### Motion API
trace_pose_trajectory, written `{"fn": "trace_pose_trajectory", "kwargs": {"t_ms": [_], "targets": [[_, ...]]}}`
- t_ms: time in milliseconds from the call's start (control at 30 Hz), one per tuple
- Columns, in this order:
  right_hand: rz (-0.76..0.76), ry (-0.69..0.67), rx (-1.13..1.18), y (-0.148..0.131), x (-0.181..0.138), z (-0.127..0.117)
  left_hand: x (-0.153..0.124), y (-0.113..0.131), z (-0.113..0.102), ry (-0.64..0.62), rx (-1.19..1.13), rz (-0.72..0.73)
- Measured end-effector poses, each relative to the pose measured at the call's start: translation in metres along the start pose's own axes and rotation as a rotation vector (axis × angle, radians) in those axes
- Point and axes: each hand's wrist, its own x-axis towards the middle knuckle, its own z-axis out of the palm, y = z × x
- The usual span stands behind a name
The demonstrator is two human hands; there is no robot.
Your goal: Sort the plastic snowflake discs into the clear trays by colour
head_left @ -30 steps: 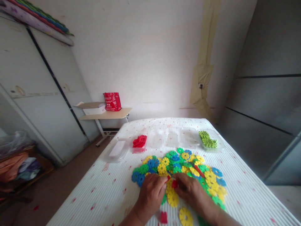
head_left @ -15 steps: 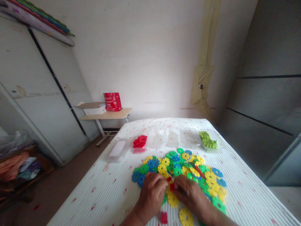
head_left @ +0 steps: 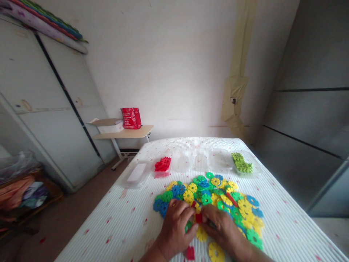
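In the head view, the left hand is half curled, thumb reaching toward the right hand; a red strip shows just beyond its fingertips, though whether they grip it I cannot tell. The right hand is nearly closed, its fingertips pinching a red block in the gap between the two hands. Under and ahead of both hands spreads a pile of discs, yellow, green and blue. A loose piece, also red, lies near the left wrist, and a yellow disc lies between the forearms. Beyond the pile, a tub of red pieces stands ahead and left of the hands, green pieces ahead and right
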Motion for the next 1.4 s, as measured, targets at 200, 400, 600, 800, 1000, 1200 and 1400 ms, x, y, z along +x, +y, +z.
{"fn": "trace_pose_trajectory", "kwargs": {"t_ms": [200,400,600,800,1000,1200,1400], "targets": [[-0.021,0.009,0.012,0.000,-0.001,0.001,0.000,0.001,0.000,-0.004,0.009,0.030],[-0.016,0.045,0.007,0.000,-0.002,-0.004,0.009,-0.007,-0.011,0.131,0.070,-0.016],[-0.074,0.035,-0.008,-0.003,-0.003,-0.005,0.059,-0.065,-0.048,0.239,0.304,-0.257],[-0.101,0.030,-0.013,0.000,-0.004,-0.003,0.115,-0.107,-0.070,0.184,0.332,-0.493],[-0.107,0.065,-0.042,0.001,-0.005,-0.008,0.120,-0.107,-0.065,0.181,0.319,-0.470],[-0.041,0.092,-0.102,0.007,-0.001,-0.032,0.078,-0.095,-0.054,0.176,0.320,-0.345],[0.226,0.190,-0.300,0.031,0.003,-0.065,-0.002,-0.061,-0.040,0.122,0.217,-0.073]]}}
